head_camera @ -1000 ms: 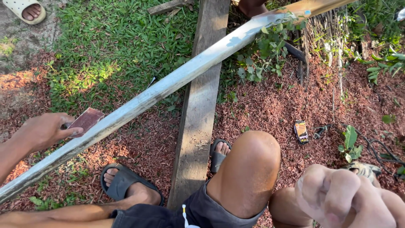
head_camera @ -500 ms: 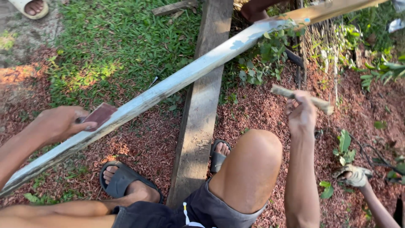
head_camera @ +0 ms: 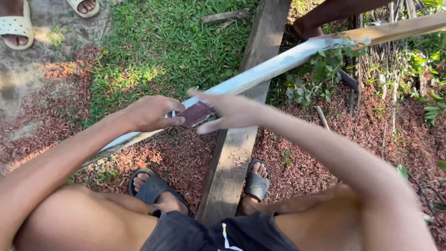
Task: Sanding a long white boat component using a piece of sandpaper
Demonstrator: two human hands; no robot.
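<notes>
Head view: pad point(head_camera: 195, 113) at frame centre, flat on pole point(head_camera: 260, 72); pole's long axis runs lower left to upper right. Your left hand point(head_camera: 151, 114) pinches pad's left end. Your right hand point(head_camera: 230, 111), fingers spread open, touches pad's right end, arm reaching from lower right. Both hands equally near.

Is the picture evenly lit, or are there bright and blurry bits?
Head view: uneven daylight; a sunny patch on the grass, a washed-out glow on the pale ground at left. The long pale pole shines in the sun. The right hand looks slightly smeared, the left hand and dark sandpaper piece sharper.
</notes>
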